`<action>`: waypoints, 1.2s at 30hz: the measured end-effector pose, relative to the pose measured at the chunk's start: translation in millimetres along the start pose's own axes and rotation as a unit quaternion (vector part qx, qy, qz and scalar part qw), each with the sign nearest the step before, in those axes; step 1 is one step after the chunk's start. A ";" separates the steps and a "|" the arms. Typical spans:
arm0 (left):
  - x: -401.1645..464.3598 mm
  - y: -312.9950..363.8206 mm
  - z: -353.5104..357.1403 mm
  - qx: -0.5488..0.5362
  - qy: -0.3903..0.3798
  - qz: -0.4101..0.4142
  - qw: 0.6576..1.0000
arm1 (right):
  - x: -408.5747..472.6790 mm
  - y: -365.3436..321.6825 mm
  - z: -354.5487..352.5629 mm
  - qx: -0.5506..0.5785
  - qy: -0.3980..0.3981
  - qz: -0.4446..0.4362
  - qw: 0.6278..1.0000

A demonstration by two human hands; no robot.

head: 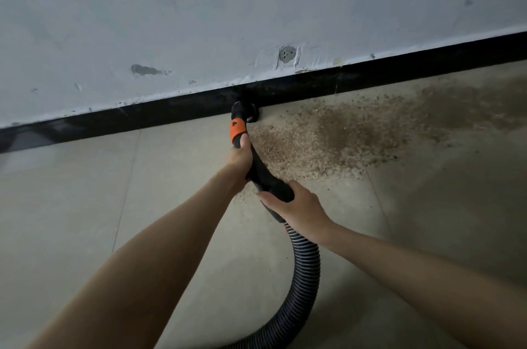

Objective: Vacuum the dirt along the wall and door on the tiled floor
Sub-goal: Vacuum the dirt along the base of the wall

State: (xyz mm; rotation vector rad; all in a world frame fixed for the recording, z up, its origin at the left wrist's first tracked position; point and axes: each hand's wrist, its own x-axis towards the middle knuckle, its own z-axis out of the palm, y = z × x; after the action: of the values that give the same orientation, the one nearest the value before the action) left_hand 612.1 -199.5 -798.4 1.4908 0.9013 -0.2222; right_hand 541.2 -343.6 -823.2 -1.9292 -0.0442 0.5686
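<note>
Pale grey painted wall [199,6], scuffed and patched, fills the upper field. Beige tiled floor [71,206] below it, grout lines visible. Black baseboard strip [370,75] runs along the joint, sloping up toward the right. Brown granular dirt [356,132] spread on the floor against the baseboard, to the right of the nozzle, thinning toward the near side.

Ribbed black vacuum hose [305,269] curves from the bottom edge up to the rigid black vacuum handle tube [261,169]. Tube long axis runs from near to far, pointing at the wall; its black nozzle tip [246,112] sits on the floor, touching the baseboard at the left edge of the dirt.

Right hand [296,209] wrapped around the rear of the tube, just above the hose joint. Left hand [241,159] clamped around the tube further forward, thumb just behind the orange collar [237,129].
</note>
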 end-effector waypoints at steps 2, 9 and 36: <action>-0.2 1.3 10.8 0.009 -0.002 0.005 1.000 | 0.8 5.5 -9.0 0.026 -0.007 0.006 1.000; -1.8 0.4 21.7 0.029 0.017 0.019 0.999 | -2.0 13.4 -12.4 0.041 0.003 -0.012 0.999; 23.1 -18.1 -27.6 -0.083 0.089 -0.048 0.991 | 18.6 -4.5 11.3 -0.138 -0.049 -0.037 0.988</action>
State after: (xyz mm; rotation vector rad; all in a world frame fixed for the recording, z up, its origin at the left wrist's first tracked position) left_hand 605.5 -167.6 -822.2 1.3298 1.1087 -0.0826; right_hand 554.1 -326.7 -829.7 -2.1564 -0.2689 0.6334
